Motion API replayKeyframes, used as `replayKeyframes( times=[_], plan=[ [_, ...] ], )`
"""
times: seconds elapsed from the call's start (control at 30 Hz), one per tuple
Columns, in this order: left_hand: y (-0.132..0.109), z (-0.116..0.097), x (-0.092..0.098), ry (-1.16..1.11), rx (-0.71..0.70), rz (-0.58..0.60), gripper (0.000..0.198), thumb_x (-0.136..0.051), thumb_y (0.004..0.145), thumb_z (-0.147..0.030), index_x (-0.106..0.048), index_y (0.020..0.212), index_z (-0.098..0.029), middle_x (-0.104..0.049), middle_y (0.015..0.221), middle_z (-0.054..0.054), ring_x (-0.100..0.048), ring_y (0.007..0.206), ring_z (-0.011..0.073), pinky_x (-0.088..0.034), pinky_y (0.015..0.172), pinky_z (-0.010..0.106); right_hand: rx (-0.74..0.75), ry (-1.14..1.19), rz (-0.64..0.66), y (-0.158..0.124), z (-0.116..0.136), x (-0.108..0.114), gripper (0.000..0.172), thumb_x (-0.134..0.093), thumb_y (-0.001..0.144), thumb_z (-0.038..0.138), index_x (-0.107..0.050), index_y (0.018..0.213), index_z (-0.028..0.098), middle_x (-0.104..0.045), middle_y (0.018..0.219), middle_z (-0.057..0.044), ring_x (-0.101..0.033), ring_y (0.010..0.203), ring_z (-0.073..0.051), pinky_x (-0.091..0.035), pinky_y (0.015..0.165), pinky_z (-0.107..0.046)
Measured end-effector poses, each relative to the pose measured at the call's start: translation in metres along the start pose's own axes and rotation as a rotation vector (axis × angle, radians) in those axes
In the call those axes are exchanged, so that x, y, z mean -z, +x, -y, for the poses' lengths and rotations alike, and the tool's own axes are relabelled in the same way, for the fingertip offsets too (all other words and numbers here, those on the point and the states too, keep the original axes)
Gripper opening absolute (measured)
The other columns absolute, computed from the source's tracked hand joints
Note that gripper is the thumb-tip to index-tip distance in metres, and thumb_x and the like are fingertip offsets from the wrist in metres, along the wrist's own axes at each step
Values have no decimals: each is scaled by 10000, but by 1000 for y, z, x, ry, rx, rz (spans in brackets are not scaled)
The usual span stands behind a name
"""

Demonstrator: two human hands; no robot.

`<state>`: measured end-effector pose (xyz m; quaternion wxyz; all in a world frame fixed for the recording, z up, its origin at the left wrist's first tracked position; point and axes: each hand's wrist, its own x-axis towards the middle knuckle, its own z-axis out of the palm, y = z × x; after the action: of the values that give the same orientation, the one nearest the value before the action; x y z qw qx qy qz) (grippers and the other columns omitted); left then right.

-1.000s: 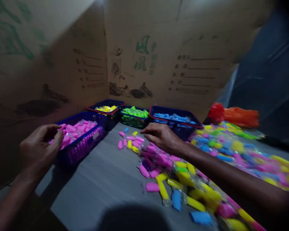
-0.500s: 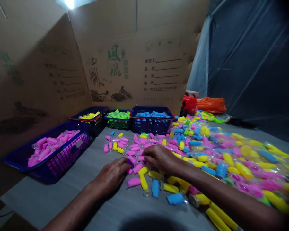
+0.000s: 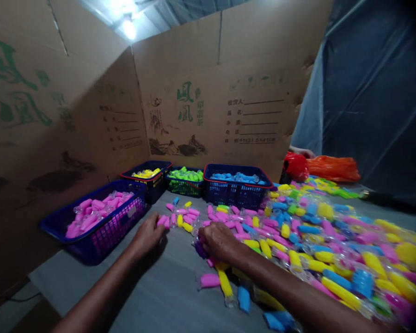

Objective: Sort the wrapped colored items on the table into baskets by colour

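Head view — left hand (image 3: pixel 148 236) now farther from right hand (image 3: pixel 219 241).

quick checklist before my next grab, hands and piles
1. Left hand at the pink plastic capsules: ok, fingers touch them; grip cannot tell.
2. Right hand beside the small purple piece: cannot tell if it holds anything.
3. Dark blue mesh basket of pink capsules: ok, only pink shows.
4. Mixed heap of colourful plastic capsules: not ok, colours still mingled on the grey table.
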<state>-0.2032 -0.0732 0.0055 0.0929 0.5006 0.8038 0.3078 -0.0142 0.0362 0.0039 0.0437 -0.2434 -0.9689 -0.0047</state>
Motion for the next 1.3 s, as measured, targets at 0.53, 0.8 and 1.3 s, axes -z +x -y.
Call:
replayKeyframes(
  times=[0.53, 0.8, 1.3],
  plan=[
    [71, 14, -24, 195, 198, 180, 326, -615, 572, -480, -558, 647, -168, -621, 652, 105, -595, 710, 282, -394, 556, 304, -136, 433, -145, 69, -49, 7, 107, -482, 732, 139, -580, 693, 123, -495, 642, 12, -450, 611, -116, -253, 513, -210],
    [73, 37, -26, 232, 47, 92, 281, -610, 560, -258, -586, 828, -178, -641, 767, 50, -589, 724, 213, -376, 547, 253, -181, 309, -41, 111, -39, -19, 167, -607, 702, 111, -607, 868, 132, -595, 882, -89, -527, 789, -181, -295, 596, -235],
    [137, 39, -18, 367, -375, 265, 250, -598, 660, -171, -594, 909, -189, -584, 1079, 60, -563, 953, 193, -424, 788, 240, -28, 407, -110, 82, -67, -20, 68, -553, 707, 121, -603, 751, 137, -573, 820, -38, -519, 748, -164, -343, 635, -225]
  ],
)
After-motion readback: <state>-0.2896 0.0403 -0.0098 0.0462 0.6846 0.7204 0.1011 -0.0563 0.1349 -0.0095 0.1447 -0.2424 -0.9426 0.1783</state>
